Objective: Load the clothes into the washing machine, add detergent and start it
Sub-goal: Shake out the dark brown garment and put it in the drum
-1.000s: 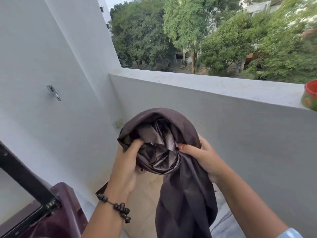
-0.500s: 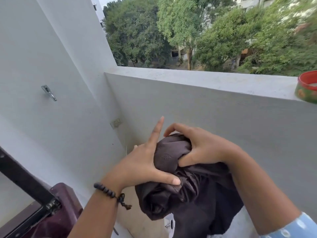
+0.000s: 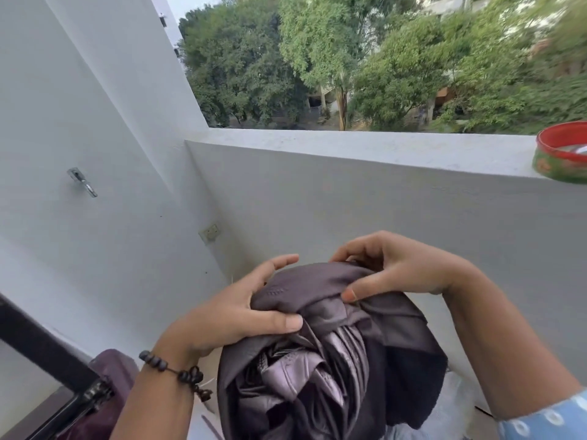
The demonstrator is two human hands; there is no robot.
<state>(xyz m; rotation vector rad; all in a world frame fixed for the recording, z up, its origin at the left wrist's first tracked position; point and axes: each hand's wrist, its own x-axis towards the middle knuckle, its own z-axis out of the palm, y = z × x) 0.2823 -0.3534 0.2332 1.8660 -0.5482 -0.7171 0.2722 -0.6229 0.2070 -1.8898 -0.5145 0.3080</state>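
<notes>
Hands grip one bundled dark purple satin garment (image 3: 320,360): left hand (image 3: 235,315) at nine o'clock, right hand (image 3: 390,268) at one; fingers curled, no legible labels.

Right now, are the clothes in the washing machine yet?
Not yet. The left hand and right hand both grip a bunched dark garment in the air. The maroon washer only peeks in. Loading, detergent and starting are left. Nothing shows as done.
</notes>
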